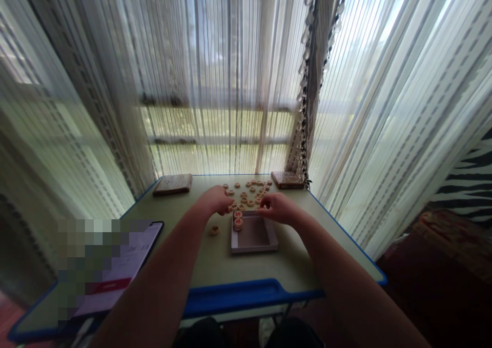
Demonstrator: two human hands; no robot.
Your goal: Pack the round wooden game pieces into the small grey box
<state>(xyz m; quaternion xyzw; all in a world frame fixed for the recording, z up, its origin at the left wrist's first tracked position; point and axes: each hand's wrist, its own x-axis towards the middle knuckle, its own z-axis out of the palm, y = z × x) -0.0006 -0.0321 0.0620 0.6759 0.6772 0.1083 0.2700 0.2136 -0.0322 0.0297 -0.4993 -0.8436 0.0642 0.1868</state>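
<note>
A shallow open box (273, 246) sits on the table in front of me. Two round wooden Chinese chess pieces with red characters, a nearer one (239, 223) and a farther one (238, 215), are in its far left corner. Just beyond that corner, my left hand (221, 200) is closed, its fingertips against the edge of the loose pieces. My right hand (274, 207) has its fingers curled and pinched at the box's far right corner, beside other pieces. What either hand grips is too small or hidden to make out. One piece with a dark character (214, 230) lies left of the box.
Several loose pieces (250, 203) are scattered beyond the box. A flat brown box (172, 184) lies at the far left corner, a similar one (287, 179) at the far right. A tablet (142, 240) lies on the left. Blue trim (238, 294) edges the table; curtains hang behind it.
</note>
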